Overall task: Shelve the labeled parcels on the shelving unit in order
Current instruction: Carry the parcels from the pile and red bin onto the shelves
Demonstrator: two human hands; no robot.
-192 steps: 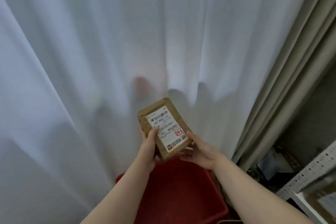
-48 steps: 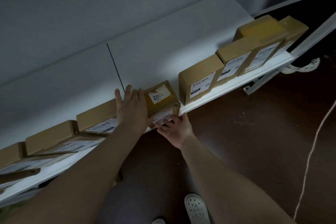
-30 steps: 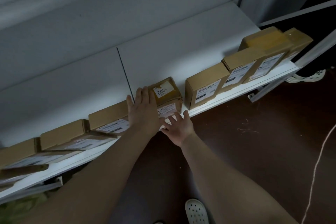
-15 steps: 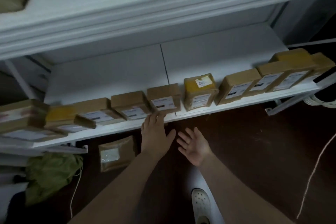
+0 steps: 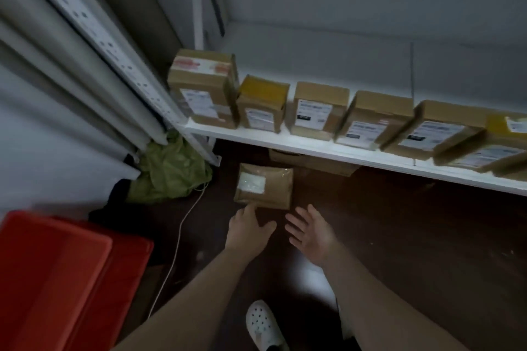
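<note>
A flat brown parcel (image 5: 265,185) with a pale label lies on the dark floor just in front of the low white shelf (image 5: 328,148). My left hand (image 5: 248,229) reaches down to its near edge, fingertips touching or almost touching it, fingers relaxed. My right hand (image 5: 310,232) hovers open just right of it, fingers spread, holding nothing. On the shelf stands a row of several labeled cardboard parcels (image 5: 316,110), labels facing out.
A red bin (image 5: 65,276) stands at the lower left. A green bag (image 5: 171,171) and a white cable (image 5: 174,251) lie by the perforated shelf post (image 5: 114,48). Another box (image 5: 319,164) sits under the shelf. My white shoe (image 5: 263,325) is below.
The view has swung left and down from the shelf row. Both hands have dropped from the shelf edge toward the flat parcel on the floor.
</note>
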